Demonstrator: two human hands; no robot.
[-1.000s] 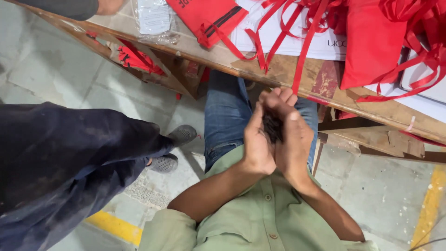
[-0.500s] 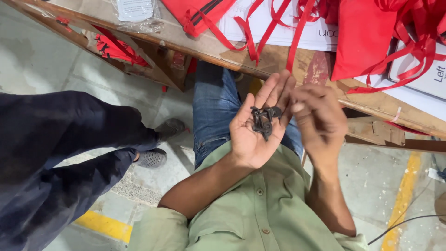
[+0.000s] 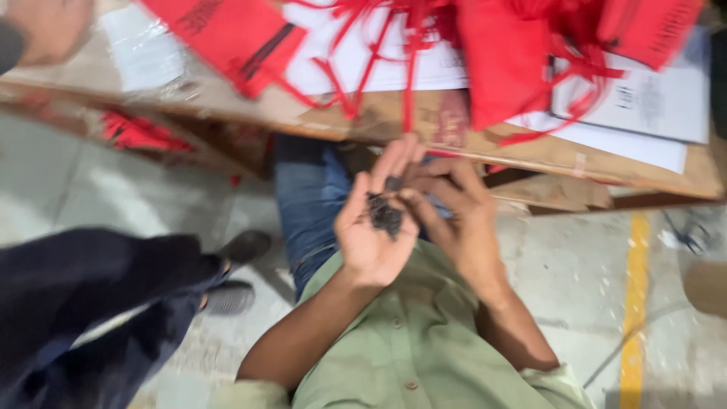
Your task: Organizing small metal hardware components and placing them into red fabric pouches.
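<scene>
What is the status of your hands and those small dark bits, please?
Left hand open, palm up, cupping small dark bits. Right hand fingertips picking at the pile. Wooden table edge just ahead, red bags on top.

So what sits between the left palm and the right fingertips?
A small clump of dark pieces rests on the left hand; the right hand fingertips touch it, head view.

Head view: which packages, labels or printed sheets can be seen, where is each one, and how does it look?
Red bags: upper left on the wooden table, flat, red with dark print and red straps.
Red bag: upper middle, hanging over the table edge.
White printed sheets: upper right on the table, rectangular, with small dark print.
Clear plastic package: upper left, pale, blurred.
Reddish label: at the table edge, above the hands.
</scene>
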